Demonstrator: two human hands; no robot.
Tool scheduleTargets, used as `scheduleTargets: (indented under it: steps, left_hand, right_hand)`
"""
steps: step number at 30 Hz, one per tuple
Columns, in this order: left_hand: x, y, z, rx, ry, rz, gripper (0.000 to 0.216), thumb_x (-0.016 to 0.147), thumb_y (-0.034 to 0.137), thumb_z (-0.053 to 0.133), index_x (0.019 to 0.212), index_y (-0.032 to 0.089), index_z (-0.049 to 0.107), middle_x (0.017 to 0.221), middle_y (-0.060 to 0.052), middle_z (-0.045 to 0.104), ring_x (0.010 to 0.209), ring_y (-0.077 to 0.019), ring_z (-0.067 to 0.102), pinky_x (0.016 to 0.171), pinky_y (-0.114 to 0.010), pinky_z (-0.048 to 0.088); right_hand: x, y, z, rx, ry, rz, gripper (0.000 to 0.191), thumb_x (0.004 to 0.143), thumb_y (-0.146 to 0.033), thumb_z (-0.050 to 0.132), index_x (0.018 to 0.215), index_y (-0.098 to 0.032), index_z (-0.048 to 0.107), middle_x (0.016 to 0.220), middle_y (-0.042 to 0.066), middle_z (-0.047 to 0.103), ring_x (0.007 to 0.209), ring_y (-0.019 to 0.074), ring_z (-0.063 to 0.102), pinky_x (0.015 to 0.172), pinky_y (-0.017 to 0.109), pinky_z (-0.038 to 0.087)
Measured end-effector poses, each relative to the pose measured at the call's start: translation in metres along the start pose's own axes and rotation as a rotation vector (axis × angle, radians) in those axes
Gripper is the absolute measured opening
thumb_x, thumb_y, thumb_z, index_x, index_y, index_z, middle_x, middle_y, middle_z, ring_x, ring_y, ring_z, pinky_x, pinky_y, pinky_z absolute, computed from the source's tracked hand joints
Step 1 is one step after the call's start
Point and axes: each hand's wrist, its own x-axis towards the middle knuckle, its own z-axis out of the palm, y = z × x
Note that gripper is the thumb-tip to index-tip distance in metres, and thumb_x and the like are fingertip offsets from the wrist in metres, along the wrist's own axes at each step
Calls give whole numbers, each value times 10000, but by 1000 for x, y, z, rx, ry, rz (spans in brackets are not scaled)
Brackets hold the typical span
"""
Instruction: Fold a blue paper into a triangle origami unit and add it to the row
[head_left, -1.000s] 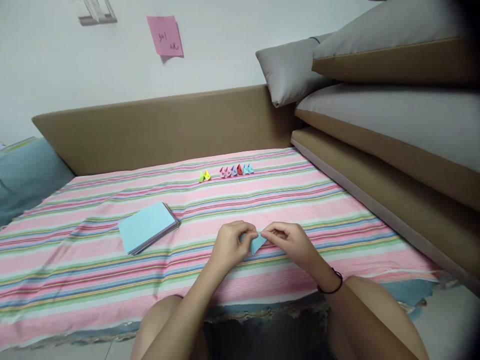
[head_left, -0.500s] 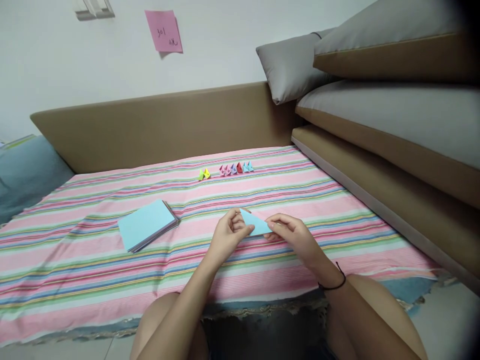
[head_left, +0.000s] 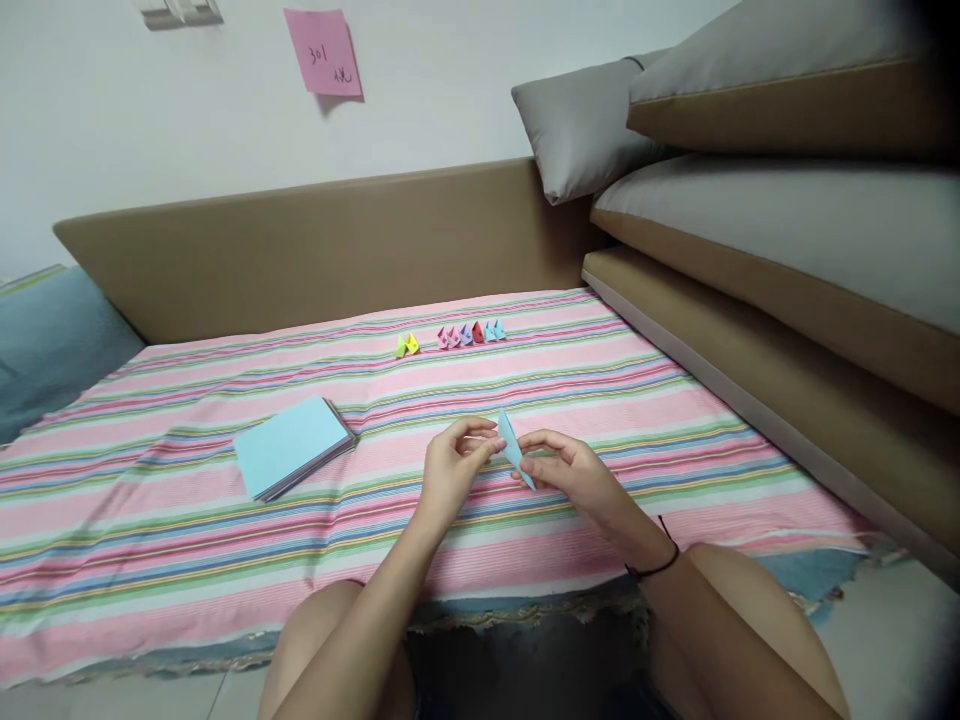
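Note:
A light blue piece of folded paper [head_left: 513,446] is held between my two hands above the striped cloth, tilted so that it shows as a narrow shape. My left hand [head_left: 459,455] pinches its left side between thumb and fingers. On its right, my right hand [head_left: 562,468] grips the lower part with thumb and fingertips. To the left lies a stack of paper sheets [head_left: 291,445], light blue on top. Farther back stand several small folded paper figures in a row: yellow ones [head_left: 407,346], pink ones [head_left: 448,338], a red one [head_left: 478,332] and blue ones [head_left: 495,330].
The striped cloth [head_left: 187,540] covers the seat in front of my knees. A brown backrest [head_left: 337,255] runs along the back. Large cushions [head_left: 765,230] are piled on the right, with a grey pillow [head_left: 577,130]. A pink note [head_left: 324,55] is on the wall.
The blue paper has turned from a broad triangle facing me to a steep, narrow edge-on shape. My right hand has moved slightly left, closer to my left hand.

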Motion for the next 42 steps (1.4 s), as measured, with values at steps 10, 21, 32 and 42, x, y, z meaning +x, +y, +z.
scheduleTargets:
  steps: [10, 21, 32, 42]
  left_hand:
    - [-2, -3, 11, -156, -158, -99, 467, 676, 376, 735, 1064, 129, 659, 1050, -113, 694, 917, -250, 666, 810, -356, 541]
    - [-6, -5, 12, 55, -112, 132, 313, 797, 284, 599, 1079, 166, 668, 1176, -94, 644, 1040, -230, 622, 890, -316, 504]
    - [-22, -9, 38, 156, 117, 104, 406, 824, 203, 495, 1214, 133, 579, 923, -79, 697, 751, -158, 620, 649, -236, 483]
    - [-23, -5, 38, 179, 196, 58, 405, 741, 127, 529, 1125, 130, 657, 487, 88, 305, 467, -62, 272, 455, -170, 254]
  right_hand:
    - [2, 4, 2, -167, 133, -65, 364, 667, -386, 738, 929, -171, 605, 697, 21, 685, 657, 165, 630, 635, 303, 466]
    - [2, 7, 4, -314, 219, -210, 309, 789, -325, 622, 1064, -192, 576, 1048, 81, 628, 843, 175, 666, 747, 296, 543]
    - [-5, 24, 29, -1210, 442, -718, 284, 859, -98, 421, 1099, -156, 559, 1023, 106, 669, 923, 231, 653, 705, 318, 539]
    - [-2, 22, 26, -1278, 459, -781, 230, 872, -91, 433, 1049, -155, 566, 920, 90, 662, 873, 225, 620, 774, 349, 511]
